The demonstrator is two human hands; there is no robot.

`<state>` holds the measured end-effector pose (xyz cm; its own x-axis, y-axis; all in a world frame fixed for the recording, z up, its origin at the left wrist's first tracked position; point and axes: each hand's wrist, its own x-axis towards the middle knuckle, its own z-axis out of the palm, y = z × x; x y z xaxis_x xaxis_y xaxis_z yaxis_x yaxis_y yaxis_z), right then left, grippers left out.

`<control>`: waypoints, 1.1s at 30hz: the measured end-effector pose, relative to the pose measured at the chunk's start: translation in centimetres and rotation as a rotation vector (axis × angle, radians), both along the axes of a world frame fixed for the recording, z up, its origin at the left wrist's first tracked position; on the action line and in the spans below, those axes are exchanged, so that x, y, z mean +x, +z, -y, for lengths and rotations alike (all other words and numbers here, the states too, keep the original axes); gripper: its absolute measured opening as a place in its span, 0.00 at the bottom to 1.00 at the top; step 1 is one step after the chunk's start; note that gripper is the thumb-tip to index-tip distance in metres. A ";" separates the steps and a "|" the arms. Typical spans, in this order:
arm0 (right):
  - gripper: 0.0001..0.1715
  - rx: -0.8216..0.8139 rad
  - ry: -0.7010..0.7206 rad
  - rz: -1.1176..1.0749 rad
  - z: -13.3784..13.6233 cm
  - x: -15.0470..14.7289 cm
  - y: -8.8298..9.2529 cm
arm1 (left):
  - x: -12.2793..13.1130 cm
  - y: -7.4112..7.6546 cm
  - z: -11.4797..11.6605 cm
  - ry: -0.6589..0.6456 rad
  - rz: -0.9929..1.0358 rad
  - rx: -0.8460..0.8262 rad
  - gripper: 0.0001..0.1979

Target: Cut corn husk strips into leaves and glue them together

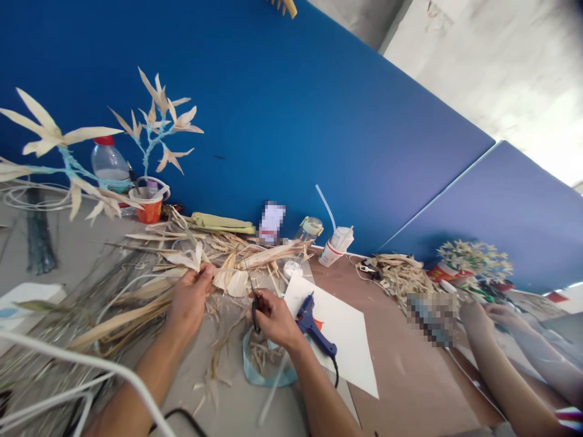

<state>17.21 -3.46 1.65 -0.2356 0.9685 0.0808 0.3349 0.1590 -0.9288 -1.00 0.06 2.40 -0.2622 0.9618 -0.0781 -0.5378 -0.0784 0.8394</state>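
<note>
My left hand (189,297) is closed in a pinch on a pale dried husk piece (198,256), whose pointed, petal-like ends stand up above the fingertips. To its right, my right hand (276,318) is closed around a pair of scissors (255,315) with dark handles, the blades pointing up and away. The blade tips are close to the husks, and I cannot tell whether they touch any. Below my right hand sits a clear bluish bowl (248,364) of husk scraps. A blue glue gun (314,328) lies beside my right wrist on a white sheet (353,340).
Husk strips (132,315) and thin wires cover the table's left. Behind stand a potted husk-flower branch (155,130), a plastic bottle (107,161), a glass jar (310,227) and a paper cup (331,252). A co-worker's hands (476,315) are at the right. White tubing (104,362) crosses the lower left.
</note>
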 end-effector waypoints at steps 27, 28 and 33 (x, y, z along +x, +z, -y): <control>0.12 0.420 0.060 0.704 0.7 0.6 2.0 | 0.1 -1.5 -0.4 -0.013 -0.347 -0.073 0.17; 0.12 0.417 0.059 0.705 0.6 0.6 2.0 | 0.1 -1.6 -0.4 -0.013 -0.350 -0.067 0.18; 0.13 0.406 0.073 0.724 0.5 0.7 1.8 | 0.0 -2.0 -0.5 0.001 -0.390 -0.065 0.18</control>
<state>17.90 -4.00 3.49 -0.4244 0.8771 0.2247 0.8032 0.4793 -0.3539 -1.00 0.61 0.44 -0.2854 0.9578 -0.0329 -0.1775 -0.0191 0.9839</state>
